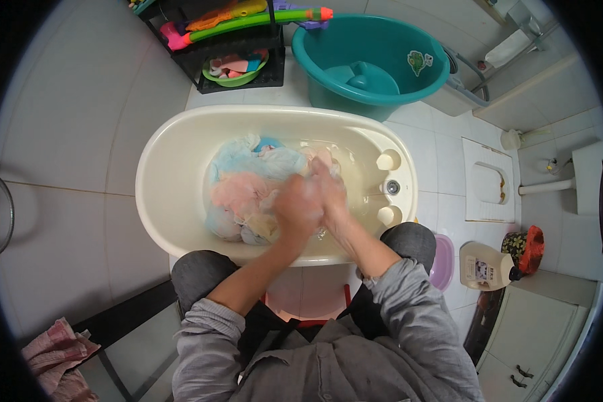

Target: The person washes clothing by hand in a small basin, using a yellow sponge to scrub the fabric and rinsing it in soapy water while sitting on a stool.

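Note:
Over the wet laundry my left hand (297,202) and my right hand (329,191) are pressed together, blurred by motion. Their fingers look closed, and whatever is between them is hidden. Below and to the left of them, a heap of thin wet clothes (244,193) in light blue, pink and pale yellow lies in a cream baby bathtub (171,157). A peach-coloured cloth lies in the shallow water just beyond my hands. Both forearms reach over the tub's near rim, with grey sleeves pushed up.
A large teal tub (375,100) stands behind the bathtub, beside a black rack (275,74) with toys and a green basin (234,80). At right are a squat toilet (489,177), a purple basin (442,262) and a big plastic jug (482,266). A pink towel (60,352) hangs lower left.

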A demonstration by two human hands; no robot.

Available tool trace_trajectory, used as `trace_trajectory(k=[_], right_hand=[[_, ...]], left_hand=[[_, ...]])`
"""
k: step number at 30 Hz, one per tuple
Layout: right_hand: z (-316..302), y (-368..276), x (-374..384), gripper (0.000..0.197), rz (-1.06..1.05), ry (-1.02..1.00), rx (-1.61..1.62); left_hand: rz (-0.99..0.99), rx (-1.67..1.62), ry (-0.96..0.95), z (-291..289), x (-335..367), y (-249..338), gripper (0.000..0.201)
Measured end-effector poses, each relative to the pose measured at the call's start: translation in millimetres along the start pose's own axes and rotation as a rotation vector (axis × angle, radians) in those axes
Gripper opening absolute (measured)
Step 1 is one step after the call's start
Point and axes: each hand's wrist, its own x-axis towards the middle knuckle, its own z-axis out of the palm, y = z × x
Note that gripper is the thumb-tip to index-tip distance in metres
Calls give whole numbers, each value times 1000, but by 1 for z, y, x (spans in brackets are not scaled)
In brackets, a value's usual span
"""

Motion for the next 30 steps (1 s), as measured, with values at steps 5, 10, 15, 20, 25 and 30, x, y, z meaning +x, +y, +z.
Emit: trace_trajectory(k=[5, 10, 15, 20, 25, 30], right_hand=[[7, 14, -11, 24, 67, -41, 206], [9, -7, -18, 17, 47, -139, -97], [14, 8, -17, 21, 97, -45, 154], [1, 27, 3, 27, -26, 77, 92], [-4, 12, -1, 26, 160, 7, 130], [-7, -8, -16, 23, 138, -306, 59]], left_hand=[[-120, 213, -99, 5, 4, -19, 23], [-184, 107, -151, -10, 9, -9, 19], [-125, 153, -106, -4, -5, -16, 17], [-292, 42, -50, -1, 5, -13, 17], [145, 284, -71, 8, -12, -18, 28], [-649, -494, -99, -18, 37, -31, 29]])
